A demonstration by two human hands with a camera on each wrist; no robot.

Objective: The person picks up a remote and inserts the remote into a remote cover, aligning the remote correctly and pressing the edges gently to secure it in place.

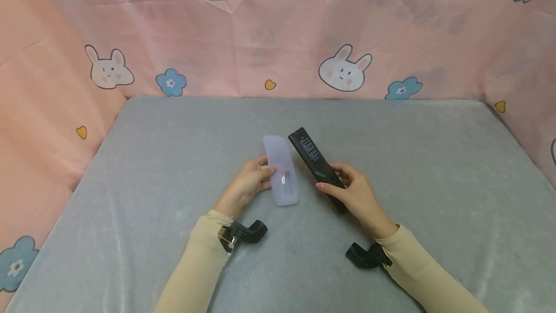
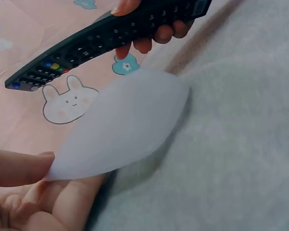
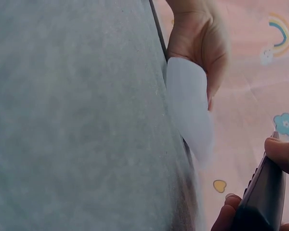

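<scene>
My left hand (image 1: 246, 183) pinches the left edge of a translucent, pale lilac silicone remote cover (image 1: 278, 156) between thumb and fingers. A glossy patch shows near its lower end, and in the left wrist view the cover (image 2: 125, 120) looks smooth and bulging. To the right, my right hand (image 1: 359, 194) grips a long black remote control (image 1: 310, 152) by its lower half, tilted with its far end toward the cover. White printed text on its back faces the head camera. Its buttons (image 2: 82, 52) show in the left wrist view. Cover and remote are apart.
Both hands are over a table with a grey cloth (image 1: 417, 168). Behind and beside it hangs a pink curtain (image 1: 278, 37) with rabbits and blue flowers. Each wrist carries a black camera mount, one on the left sleeve (image 1: 193, 264) and one on the right sleeve (image 1: 427, 274).
</scene>
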